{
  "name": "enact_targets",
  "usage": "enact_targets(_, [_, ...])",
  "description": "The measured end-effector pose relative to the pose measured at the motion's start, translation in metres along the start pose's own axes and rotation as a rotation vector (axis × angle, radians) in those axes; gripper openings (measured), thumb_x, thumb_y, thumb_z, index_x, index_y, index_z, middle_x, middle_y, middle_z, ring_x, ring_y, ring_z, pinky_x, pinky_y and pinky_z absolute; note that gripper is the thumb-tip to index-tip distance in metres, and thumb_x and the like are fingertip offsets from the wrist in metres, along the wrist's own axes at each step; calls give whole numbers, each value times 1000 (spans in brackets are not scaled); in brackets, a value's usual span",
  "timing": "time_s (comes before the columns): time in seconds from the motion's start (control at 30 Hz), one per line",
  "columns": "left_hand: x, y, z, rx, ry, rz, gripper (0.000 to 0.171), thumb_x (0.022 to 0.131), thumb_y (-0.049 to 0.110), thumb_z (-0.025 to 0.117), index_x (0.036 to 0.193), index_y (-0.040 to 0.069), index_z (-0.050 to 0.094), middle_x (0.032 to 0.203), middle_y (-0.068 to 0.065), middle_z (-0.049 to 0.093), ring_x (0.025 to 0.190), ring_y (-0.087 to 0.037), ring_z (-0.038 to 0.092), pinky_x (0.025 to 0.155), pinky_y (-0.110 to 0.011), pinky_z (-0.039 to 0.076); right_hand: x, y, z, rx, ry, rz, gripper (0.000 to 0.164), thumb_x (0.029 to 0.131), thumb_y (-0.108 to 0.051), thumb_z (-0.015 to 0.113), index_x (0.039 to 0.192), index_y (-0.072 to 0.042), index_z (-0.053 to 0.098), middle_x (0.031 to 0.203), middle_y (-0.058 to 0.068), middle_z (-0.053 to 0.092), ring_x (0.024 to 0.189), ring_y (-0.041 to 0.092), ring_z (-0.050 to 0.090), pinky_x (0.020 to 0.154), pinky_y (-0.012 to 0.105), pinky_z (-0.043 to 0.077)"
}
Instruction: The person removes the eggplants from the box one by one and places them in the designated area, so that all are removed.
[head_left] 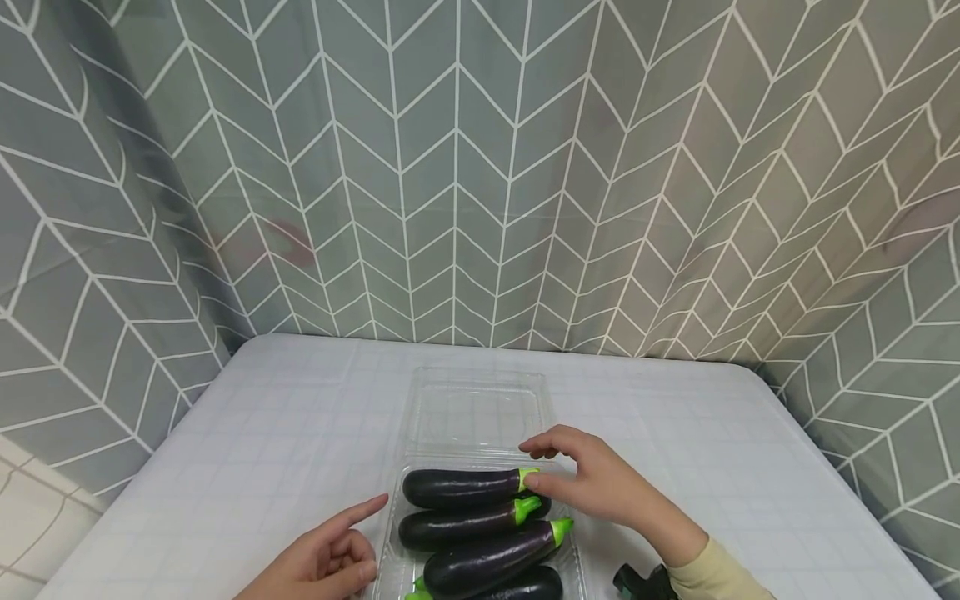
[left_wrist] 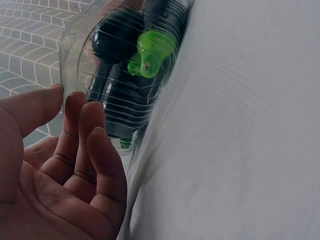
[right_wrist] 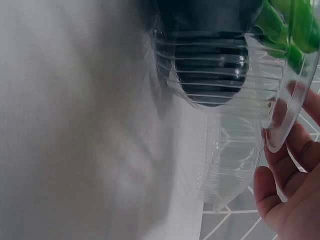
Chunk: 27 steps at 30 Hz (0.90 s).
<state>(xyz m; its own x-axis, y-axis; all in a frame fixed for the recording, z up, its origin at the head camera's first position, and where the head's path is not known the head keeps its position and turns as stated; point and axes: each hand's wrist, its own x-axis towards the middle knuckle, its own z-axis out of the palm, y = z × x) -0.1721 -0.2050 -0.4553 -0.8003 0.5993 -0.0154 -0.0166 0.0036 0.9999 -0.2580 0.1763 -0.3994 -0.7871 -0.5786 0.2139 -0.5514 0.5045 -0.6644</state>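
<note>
Several dark purple eggplants [head_left: 491,562] with green stem ends lie stacked in a clear plastic clamshell box [head_left: 393,533]. Its lid [head_left: 480,408] is folded back toward the far side. My left hand [head_left: 322,554] is beside the box's left wall, index finger extended and the other fingers bent. In the left wrist view its fingertips [left_wrist: 92,107] come close to the rim, holding nothing. Over the box's far right corner hovers my right hand [head_left: 596,479], fingers loosely bent, its thumb overlapping the stem of the farthest eggplant [head_left: 465,487]. The right wrist view has those fingers [right_wrist: 280,160] by the rim.
A white cloth covers the table [head_left: 300,417] under the box. Grey curtains [head_left: 487,167] with a white chevron pattern stand behind and at both sides. A black object [head_left: 645,581] shows near my right wrist at the bottom edge.
</note>
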Motion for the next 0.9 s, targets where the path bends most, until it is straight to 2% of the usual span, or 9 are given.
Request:
enact_targets(0.1, [0,0,0,-3,-2,8,67,101,6,55,154,-8,16,94,-6,64,76,-5,58,69,-22,52,0,0,2,-13,-22,-16,38,90,-43,72,122,-23,67,113,-16,62,103,14,58,89,38,48])
enact_targets(0.33, [1,-1,0,-2,-7,12,67,101,5,55,154,-8,16,94,-6,65,76,-4,58,68,-22,51,3,-3,6,-78,-50,-49,41,84,-50,76,117,-27,70,108,-20,61,102,9,55,87,38,48])
enact_targets(0.6, [0,-1,0,-23,-1,-11,68,101,6,55,153,-9,14,95,-8,65,76,-6,58,70,-22,51,13,-10,13,-205,-80,-66,42,83,-58,73,113,-28,73,101,-25,62,104,9,50,88,41,42])
enact_targets(0.9, [0,1,1,-42,6,-38,68,100,6,56,153,-9,15,96,-10,65,75,-6,58,68,-21,51,18,-13,16,-222,-90,-92,35,85,-55,73,105,-27,76,95,-24,64,100,9,53,86,39,43])
